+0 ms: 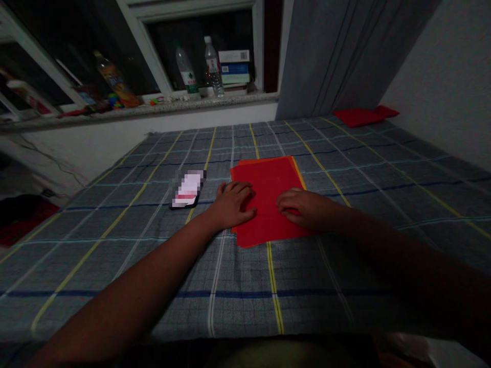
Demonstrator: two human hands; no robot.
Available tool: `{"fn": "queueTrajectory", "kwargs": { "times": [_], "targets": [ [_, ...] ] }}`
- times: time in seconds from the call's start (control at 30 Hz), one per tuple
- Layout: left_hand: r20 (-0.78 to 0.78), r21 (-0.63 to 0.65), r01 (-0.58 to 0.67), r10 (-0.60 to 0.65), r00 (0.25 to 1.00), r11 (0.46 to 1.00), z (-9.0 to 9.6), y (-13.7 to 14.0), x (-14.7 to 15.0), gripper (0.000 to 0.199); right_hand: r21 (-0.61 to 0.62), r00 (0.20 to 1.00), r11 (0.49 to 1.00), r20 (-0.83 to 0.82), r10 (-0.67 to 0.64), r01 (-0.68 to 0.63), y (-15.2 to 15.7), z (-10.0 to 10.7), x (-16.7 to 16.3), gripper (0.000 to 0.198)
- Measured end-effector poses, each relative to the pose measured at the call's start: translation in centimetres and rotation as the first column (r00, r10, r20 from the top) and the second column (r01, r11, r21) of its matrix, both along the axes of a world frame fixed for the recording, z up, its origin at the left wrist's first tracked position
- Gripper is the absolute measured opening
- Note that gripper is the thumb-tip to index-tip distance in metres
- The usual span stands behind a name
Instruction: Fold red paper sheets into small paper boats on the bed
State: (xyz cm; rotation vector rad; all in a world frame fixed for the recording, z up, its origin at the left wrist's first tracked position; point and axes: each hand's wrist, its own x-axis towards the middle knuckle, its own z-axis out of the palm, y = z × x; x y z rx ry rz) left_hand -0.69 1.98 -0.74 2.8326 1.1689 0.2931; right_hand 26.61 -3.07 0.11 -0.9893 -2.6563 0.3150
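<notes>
A stack of coloured paper [268,176] lies on the checked cloth in front of me, a red sheet on top with orange and yellow edges showing beneath. My left hand [233,204] rests on the left edge of the red sheet, palm down, its fingers spread. On the right part of the sheet lies my right hand [303,207], its fingers bent and close together, touching the paper. Nothing shows in its grasp. To the left of my left hand is a phone [187,189] with a lit, blurred screen.
The grey checked cloth [134,266] covers the surface. Red folded material [364,116] lies at the far right corner. Along the window sill stand plastic bottles [187,74], an orange drink bottle [117,82] and stacked boxes [235,66]. A grey curtain [326,56] hangs behind.
</notes>
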Motion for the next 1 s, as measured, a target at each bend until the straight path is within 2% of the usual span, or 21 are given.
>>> {"fn": "queueTrajectory", "kwargs": {
  "times": [0.47, 0.63, 0.87, 1.0],
  "targets": [
    [-0.026, -0.024, -0.008, 0.007, 1.000, 1.000, -0.22, 0.00, 0.09, 0.062, -0.016, 1.000, 1.000, 0.024, -0.005, 0.006, -0.22, 0.26, 0.00, 0.017],
    [-0.082, -0.078, -0.010, 0.003, 0.997, 0.997, -0.53, 0.36, 0.02, 0.063, -0.011, 0.999, 1.000, 0.035, -0.010, 0.010, -0.17, 0.18, 0.03, 0.017],
    [-0.147, -0.150, -0.043, 0.021, 0.989, 0.988, 0.13, 0.40, 0.33, 0.069, -0.018, 1.000, 1.000, 0.026, 0.000, 0.001, -0.11, 0.04, -0.06, 0.016],
    [-0.166, -0.108, -0.004, -0.014, 0.986, 0.994, 0.31, 0.27, 0.40, 0.072, -0.023, 1.000, 1.000, 0.028, -0.005, 0.005, -0.12, 0.17, -0.20, 0.017]
  ]
}}
